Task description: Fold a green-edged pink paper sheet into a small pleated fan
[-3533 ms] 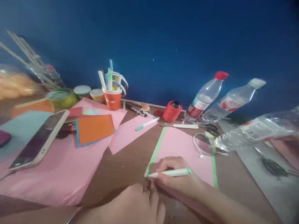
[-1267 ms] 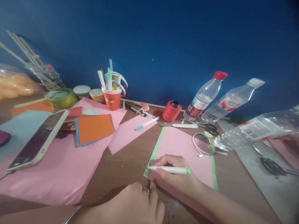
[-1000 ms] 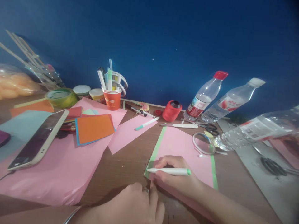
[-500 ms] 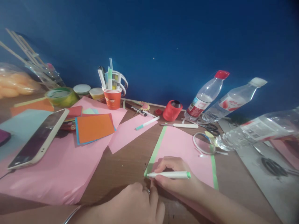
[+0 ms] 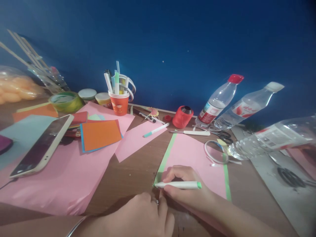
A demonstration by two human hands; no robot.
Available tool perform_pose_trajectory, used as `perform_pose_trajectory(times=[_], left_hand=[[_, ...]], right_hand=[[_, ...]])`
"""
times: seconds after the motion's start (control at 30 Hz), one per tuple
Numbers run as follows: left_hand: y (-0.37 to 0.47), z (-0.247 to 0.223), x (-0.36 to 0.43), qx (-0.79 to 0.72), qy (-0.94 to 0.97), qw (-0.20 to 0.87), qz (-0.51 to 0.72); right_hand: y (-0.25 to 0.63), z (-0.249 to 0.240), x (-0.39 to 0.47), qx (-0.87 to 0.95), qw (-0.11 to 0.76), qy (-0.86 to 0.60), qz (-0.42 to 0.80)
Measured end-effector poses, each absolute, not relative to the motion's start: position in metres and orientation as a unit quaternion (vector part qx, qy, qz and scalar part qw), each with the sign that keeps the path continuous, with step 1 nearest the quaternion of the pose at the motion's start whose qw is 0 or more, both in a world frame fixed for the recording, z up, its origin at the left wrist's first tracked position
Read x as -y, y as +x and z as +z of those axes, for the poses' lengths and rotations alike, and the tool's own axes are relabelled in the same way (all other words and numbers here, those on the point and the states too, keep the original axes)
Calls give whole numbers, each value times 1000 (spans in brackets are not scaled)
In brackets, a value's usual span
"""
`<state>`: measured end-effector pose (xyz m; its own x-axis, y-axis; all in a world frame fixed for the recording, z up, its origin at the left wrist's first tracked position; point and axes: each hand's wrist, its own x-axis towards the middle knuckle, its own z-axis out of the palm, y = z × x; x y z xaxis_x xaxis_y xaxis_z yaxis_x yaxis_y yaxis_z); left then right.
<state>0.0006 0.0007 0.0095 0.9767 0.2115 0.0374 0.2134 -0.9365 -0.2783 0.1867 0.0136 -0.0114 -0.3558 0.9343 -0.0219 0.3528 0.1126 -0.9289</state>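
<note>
My right hand (image 5: 182, 182) is closed round a white marker (image 5: 181, 185) with a green end. The marker lies nearly level, and its tip meets the left edge of a pink paper sheet (image 5: 190, 151). Green strips run along this sheet's left and right sides. Close by at the bottom, my left hand (image 5: 145, 214) rests with curled fingers held together, a ring on one of them. Its fingertips are hidden beside the sheet's near left corner, so what they press or hold does not show.
Ahead stand a red thread spool (image 5: 182, 117), a white-handled knife (image 5: 196, 133), a tape roll (image 5: 216, 152) and bottles (image 5: 217, 102). A capped marker (image 5: 156, 130) lies on pink paper. To the left are a paper cup (image 5: 119, 104) of pens, orange paper (image 5: 100, 135) and a phone (image 5: 41, 144).
The view has shifted very slightly. My right hand keeps the marker at the sheet's left edge, and my left hand stays in place.
</note>
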Motion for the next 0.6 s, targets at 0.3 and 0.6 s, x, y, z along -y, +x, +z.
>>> perform_pose_trajectory(times=[0.3,0.6], left_hand=[[0,8,0,107,-986,128,14],[2,2,-1,99,-988,112,30]], right_hand=[[186,-12,-12,578,352,-478,560],[190,-14,-19,564,383,-570,459]])
